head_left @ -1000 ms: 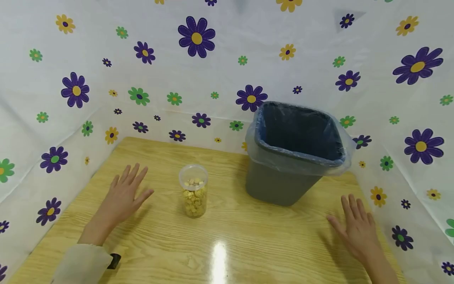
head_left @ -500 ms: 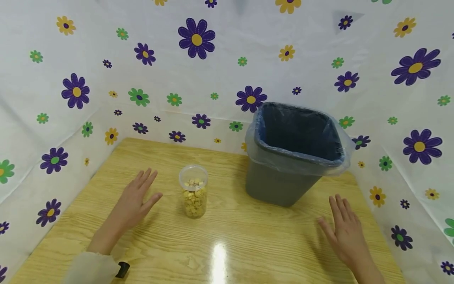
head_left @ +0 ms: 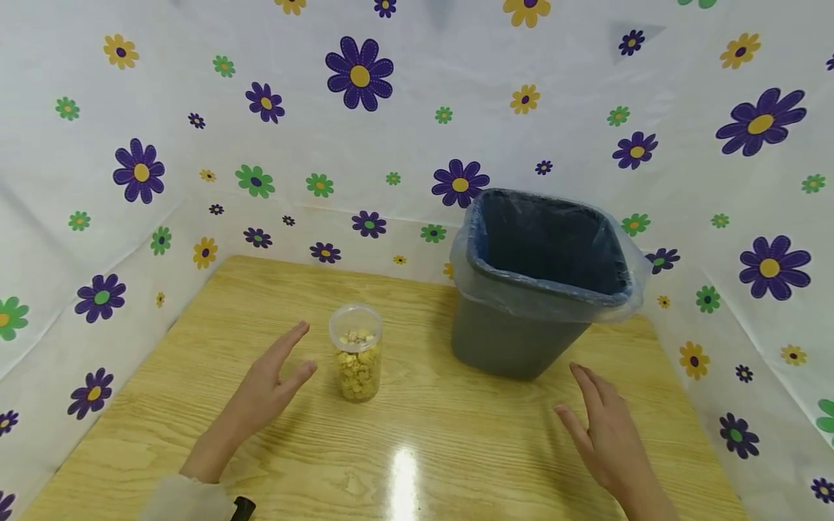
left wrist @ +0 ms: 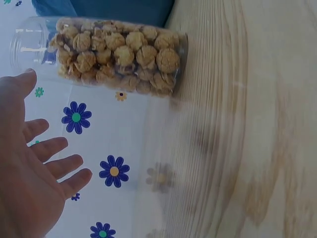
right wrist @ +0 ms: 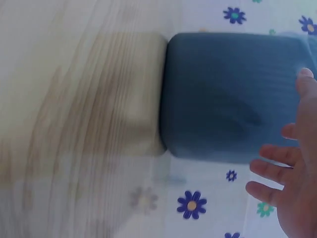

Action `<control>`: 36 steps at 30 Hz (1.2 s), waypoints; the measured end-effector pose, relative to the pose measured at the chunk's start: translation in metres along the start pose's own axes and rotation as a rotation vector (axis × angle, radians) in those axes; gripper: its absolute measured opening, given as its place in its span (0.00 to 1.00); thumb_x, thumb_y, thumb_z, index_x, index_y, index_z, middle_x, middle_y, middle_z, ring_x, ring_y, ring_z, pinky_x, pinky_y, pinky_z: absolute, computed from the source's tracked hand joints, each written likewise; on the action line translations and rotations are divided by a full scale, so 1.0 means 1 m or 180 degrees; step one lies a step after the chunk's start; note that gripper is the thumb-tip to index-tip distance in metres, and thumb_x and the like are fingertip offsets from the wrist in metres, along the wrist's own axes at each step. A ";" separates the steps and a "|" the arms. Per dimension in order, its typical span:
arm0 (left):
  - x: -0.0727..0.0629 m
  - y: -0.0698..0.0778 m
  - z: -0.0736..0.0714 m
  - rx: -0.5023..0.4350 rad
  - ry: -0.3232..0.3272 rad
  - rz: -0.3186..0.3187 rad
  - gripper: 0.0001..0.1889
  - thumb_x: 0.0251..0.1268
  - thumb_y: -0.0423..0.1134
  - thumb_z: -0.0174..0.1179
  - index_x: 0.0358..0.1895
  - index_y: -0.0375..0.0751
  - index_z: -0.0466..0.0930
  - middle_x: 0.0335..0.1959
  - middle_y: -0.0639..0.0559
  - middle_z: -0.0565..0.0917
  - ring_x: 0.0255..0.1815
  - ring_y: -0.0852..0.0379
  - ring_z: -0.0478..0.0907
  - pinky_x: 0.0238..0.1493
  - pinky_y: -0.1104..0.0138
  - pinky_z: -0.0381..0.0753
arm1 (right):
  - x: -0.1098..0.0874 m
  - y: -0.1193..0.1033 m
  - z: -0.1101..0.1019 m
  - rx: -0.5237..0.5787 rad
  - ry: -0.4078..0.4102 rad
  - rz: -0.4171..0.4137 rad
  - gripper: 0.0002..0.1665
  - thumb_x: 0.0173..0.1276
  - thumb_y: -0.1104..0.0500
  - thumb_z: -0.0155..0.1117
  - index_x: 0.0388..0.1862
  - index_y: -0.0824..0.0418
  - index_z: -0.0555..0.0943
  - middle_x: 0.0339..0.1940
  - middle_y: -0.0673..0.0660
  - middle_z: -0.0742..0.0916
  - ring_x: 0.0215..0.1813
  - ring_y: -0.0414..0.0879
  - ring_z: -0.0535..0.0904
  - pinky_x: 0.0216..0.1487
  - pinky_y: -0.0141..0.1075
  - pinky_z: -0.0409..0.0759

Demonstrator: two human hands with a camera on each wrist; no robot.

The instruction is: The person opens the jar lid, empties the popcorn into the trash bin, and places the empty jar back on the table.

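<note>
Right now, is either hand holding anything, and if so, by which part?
Nothing is held. The left hand is open beside the clear jar, not touching it; the right hand is open near the bin.

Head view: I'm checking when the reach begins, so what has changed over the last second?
The left hand has lifted off the table and moved right toward the clear snack jar, open, not touching it. The right hand has moved left and forward toward the grey bin, also open. Nothing was gripped or released. Jar and bin stayed put.
</note>
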State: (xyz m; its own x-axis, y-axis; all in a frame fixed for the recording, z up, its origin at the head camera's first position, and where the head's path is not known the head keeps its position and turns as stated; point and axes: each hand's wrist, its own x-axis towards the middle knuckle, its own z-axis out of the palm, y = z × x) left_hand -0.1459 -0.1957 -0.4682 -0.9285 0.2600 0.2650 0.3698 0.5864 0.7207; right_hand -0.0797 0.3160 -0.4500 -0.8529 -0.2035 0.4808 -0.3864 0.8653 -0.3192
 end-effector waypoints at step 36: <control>0.007 0.010 0.038 -0.0583 -0.0050 -0.0016 0.43 0.68 0.42 0.71 0.80 0.34 0.58 0.77 0.35 0.64 0.75 0.33 0.64 0.68 0.38 0.69 | 0.090 -0.121 0.079 0.0745 -0.0114 -0.0805 0.44 0.78 0.31 0.51 0.75 0.64 0.70 0.68 0.63 0.79 0.68 0.58 0.77 0.65 0.57 0.76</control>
State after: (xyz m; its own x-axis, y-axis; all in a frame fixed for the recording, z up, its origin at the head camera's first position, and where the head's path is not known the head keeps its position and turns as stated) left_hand -0.1470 -0.1592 -0.4834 -0.9292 0.2702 0.2521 0.3519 0.4385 0.8270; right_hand -0.1377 0.1569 -0.4325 -0.7299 -0.4176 0.5411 -0.6537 0.6578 -0.3741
